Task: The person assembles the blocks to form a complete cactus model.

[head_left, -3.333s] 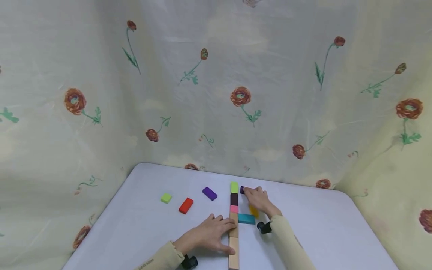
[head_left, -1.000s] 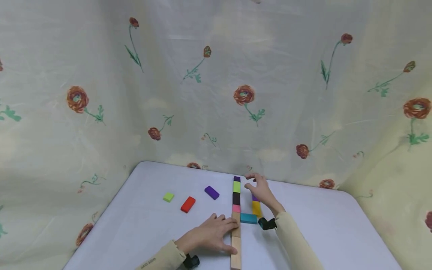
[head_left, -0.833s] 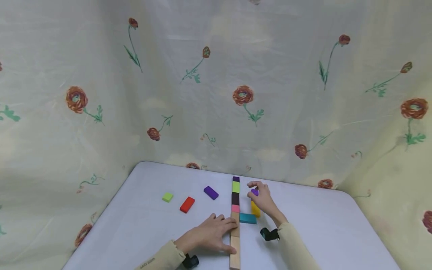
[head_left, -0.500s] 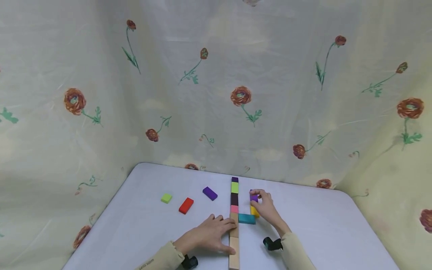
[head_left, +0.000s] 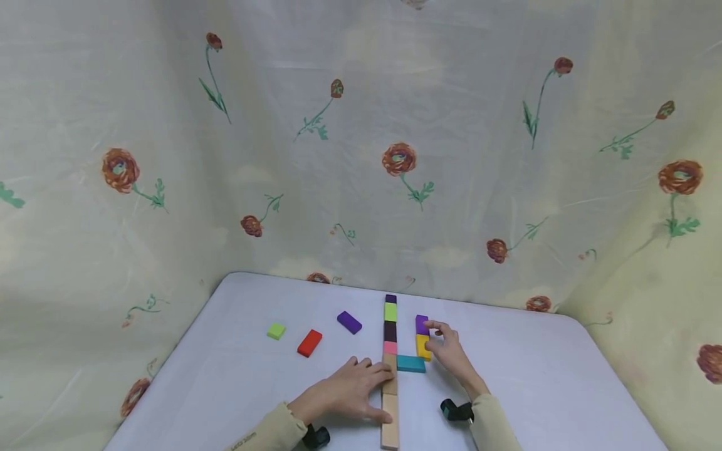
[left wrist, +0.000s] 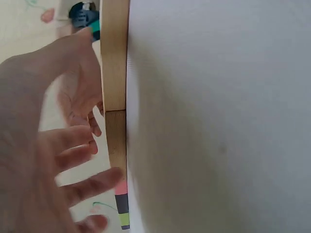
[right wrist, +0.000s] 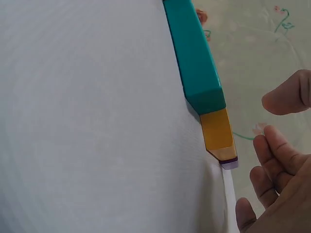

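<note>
My left hand [head_left: 348, 389] lies along a straight column of blocks, its spread fingers and thumb at two wooden blocks [head_left: 390, 410]. Beyond these, the column runs on with a pink block [head_left: 390, 347], a black block [head_left: 390, 332], a lime green block [head_left: 390, 312] and a dark purple block [head_left: 391, 299]. To the right, my right hand [head_left: 454, 358] hovers with fingers apart beside a purple block [head_left: 422, 324] and a yellow block [head_left: 423, 347], holding nothing. A teal block [right wrist: 197, 58] joins the column's side to the yellow block's near end.
Left of the column lie a loose purple block [head_left: 350, 322], a red block [head_left: 309, 343] and a small lime green block [head_left: 276, 331]. The white table [head_left: 237, 376] ends at a flowered curtain [head_left: 361, 156].
The dark purple block has come to the column's far end and been let go. My right hand then moved to the purple block by the yellow one and drew slightly right. The left hand stayed.
</note>
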The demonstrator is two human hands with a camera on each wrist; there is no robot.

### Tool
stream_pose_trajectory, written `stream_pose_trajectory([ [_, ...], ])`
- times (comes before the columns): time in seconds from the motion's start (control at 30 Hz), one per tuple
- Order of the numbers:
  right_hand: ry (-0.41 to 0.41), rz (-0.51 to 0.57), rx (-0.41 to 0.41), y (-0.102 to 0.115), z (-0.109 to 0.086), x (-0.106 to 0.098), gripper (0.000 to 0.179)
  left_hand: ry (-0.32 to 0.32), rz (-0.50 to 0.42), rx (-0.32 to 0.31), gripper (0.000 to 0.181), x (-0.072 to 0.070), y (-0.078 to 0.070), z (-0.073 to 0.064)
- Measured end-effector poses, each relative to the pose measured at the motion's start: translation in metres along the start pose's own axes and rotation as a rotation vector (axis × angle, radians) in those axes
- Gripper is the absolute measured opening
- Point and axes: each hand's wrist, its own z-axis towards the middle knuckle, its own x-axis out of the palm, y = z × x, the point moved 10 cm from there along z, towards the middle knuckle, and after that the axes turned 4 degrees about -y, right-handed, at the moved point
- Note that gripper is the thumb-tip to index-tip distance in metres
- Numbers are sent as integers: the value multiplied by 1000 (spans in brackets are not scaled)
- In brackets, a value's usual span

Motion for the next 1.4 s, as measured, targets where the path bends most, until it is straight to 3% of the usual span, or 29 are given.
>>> stream_pose_trajectory([
  [0.17,-1,-8,2,-9,-1,2,50,-79,-10,2,82,-13,-3,1],
  [0.4,24,-7,35,-21,4,4,52,-205,-18,-117,88,-36,6,0],
  [0.8,50,-60,17,-23,3,8,56,-229,-51,-235,88,-42,35,-2],
  [0.93,50,-77,21,-23,5,8,56,-247,-47,-245,75,-50,50,-6],
  [1.1,44,-83,9,-22,6,7,55,-333,-20,-234,47,-72,73,-4],
  [1.2,42,-82,0,-21,6,6,55,-387,21,-218,35,-85,86,5],
  [1.4,43,-72,-3,-20,4,8,56,-394,117,-196,25,-90,105,24],
])
